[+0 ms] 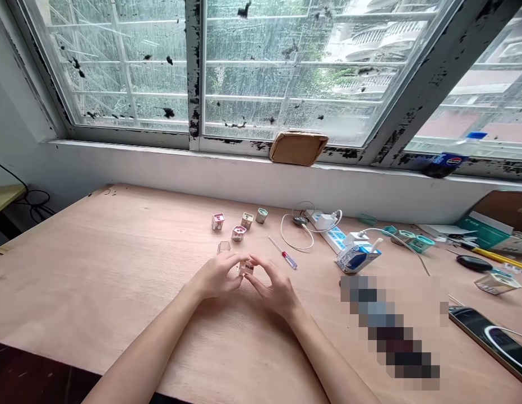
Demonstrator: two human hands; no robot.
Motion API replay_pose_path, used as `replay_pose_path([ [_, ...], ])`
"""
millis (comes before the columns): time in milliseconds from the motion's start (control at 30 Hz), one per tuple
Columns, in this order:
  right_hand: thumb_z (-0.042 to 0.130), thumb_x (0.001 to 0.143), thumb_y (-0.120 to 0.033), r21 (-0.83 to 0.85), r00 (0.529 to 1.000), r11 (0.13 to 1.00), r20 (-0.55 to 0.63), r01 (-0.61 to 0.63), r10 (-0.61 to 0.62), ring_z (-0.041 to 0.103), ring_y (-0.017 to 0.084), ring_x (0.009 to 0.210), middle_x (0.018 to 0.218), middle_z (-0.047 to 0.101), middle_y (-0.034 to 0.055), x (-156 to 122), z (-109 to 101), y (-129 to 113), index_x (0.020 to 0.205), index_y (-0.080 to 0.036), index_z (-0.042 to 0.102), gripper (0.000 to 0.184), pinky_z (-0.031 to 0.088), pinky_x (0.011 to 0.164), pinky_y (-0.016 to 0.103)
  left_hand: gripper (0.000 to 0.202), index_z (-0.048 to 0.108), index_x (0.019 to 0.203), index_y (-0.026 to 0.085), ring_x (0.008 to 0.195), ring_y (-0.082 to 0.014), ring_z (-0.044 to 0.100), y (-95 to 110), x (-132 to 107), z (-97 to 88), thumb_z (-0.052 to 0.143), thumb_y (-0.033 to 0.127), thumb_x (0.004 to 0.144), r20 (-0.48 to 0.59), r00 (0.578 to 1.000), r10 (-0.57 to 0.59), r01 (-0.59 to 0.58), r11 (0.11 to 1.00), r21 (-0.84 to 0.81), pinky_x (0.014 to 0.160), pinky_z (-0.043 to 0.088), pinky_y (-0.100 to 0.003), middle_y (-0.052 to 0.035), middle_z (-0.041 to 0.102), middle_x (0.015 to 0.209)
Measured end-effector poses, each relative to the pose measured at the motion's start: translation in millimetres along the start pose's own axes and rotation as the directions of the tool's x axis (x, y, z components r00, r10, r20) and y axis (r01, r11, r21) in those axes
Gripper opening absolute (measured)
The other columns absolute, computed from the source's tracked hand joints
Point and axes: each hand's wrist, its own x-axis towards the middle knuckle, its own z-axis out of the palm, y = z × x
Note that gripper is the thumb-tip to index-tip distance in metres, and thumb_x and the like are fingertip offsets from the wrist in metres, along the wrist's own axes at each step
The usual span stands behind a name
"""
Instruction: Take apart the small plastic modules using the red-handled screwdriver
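Note:
My left hand (218,275) and my right hand (273,286) arch together over the plywood table (96,269), with their fingertips around a small clear plastic cube (246,269). The fingers hide most of that cube. A second clear cube (223,247) stands just beyond my left hand. Farther back are two small cubes with maroon parts (217,221) and a third (238,233), plus a beige-topped one (246,220) and a teal-topped one (261,215). A small red-handled screwdriver (283,253) lies to the right of my right hand.
To the right stand a white power strip (330,234) with cables and a blue-and-white carton (357,257). Teal cubes (420,244), a yellow-handled tool (492,256) and a smartphone (492,336) lie farther right. A blurred patch (391,331) covers the table there. The windowsill runs along the back.

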Motion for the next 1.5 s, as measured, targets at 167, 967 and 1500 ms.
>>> replay_pose_path([
  [167, 0.062, 0.094, -0.037, -0.001, 0.998, 0.998, 0.016, -0.062, 0.062, 0.068, 0.027, 0.105, 0.111, 0.071, 0.0095, -1, 1, 4, 0.138, -0.027, 0.05, 0.047, 0.056, 0.094, 0.045, 0.051, 0.056, 0.128, 0.024, 0.104, -0.0224, 0.066, -4, -1, 3.0, 0.056, 0.007, 0.079, -0.024, 0.999, -0.041, 0.042, 0.999, 0.011, 0.091, 0.054, -0.035, -0.0067, 0.069, 0.116],
  [967, 0.068, 0.089, -0.033, -0.221, 0.956, 0.957, 0.181, -0.189, 0.23, 0.063, 0.026, 0.099, 0.103, 0.069, 0.0058, 7, 26, 14, 0.099, -0.026, 0.07, 0.012, 0.049, 0.087, 0.041, 0.04, 0.055, 0.123, 0.022, 0.083, -0.0153, 0.063, -24, 1, 17.9, 0.058, 0.011, 0.085, -0.377, 0.926, -0.033, 0.035, 0.999, 0.0, 0.078, 0.057, -0.031, -0.0045, 0.065, 0.102],
  [1500, 0.064, 0.09, -0.027, -0.074, 0.955, 0.972, 0.183, -0.225, 0.235, 0.062, 0.025, 0.097, 0.099, 0.068, 0.0059, 10, 27, 18, 0.092, -0.024, 0.067, 0.004, 0.048, 0.088, 0.04, 0.038, 0.056, 0.123, 0.021, 0.082, -0.0155, 0.064, -26, 2, 18.5, 0.059, 0.014, 0.086, -0.396, 0.918, -0.013, 0.024, 0.999, 0.022, 0.077, 0.058, -0.031, -0.0044, 0.065, 0.098],
])
